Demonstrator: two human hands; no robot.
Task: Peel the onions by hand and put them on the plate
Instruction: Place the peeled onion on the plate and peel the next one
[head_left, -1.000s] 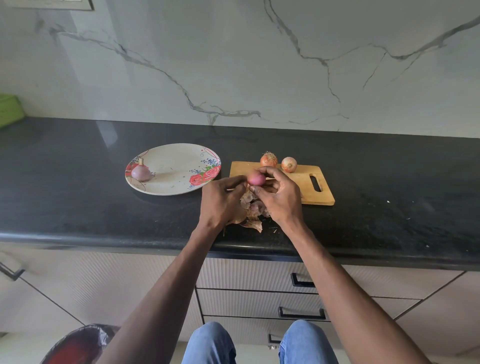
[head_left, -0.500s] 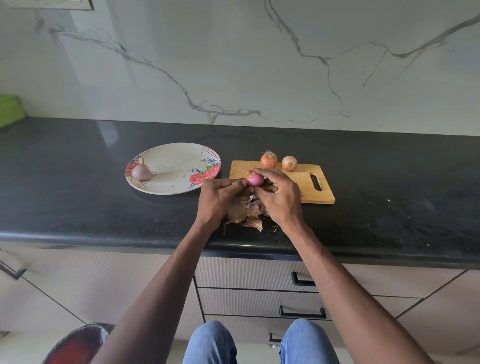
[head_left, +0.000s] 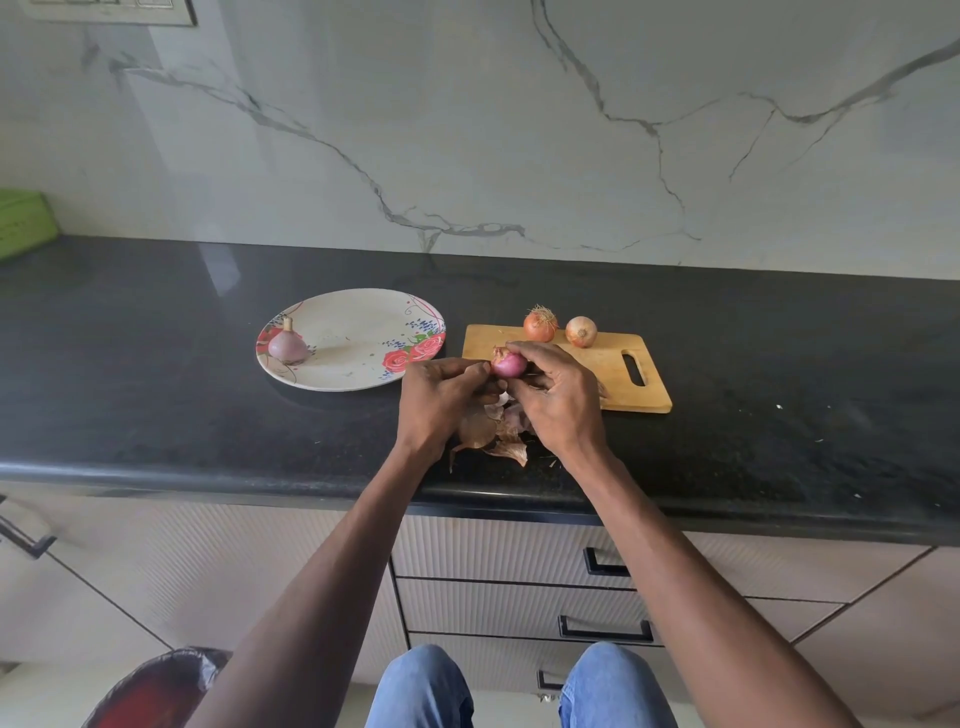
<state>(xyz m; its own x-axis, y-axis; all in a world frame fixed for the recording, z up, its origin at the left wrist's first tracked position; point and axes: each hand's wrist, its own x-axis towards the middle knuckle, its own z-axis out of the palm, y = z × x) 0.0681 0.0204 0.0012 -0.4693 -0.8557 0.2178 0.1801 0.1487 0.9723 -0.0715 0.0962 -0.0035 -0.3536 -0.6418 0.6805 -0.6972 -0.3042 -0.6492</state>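
Near the surface's front edge, our right hand (head_left: 558, 397) grips the onion (head_left: 509, 364) while our left hand (head_left: 441, 397) pinches its last skin, best stripped gently toward the root.

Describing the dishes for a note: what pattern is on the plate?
Cream plate with red roses, green leaves and small blue flowers along its rim, seen in the head view.
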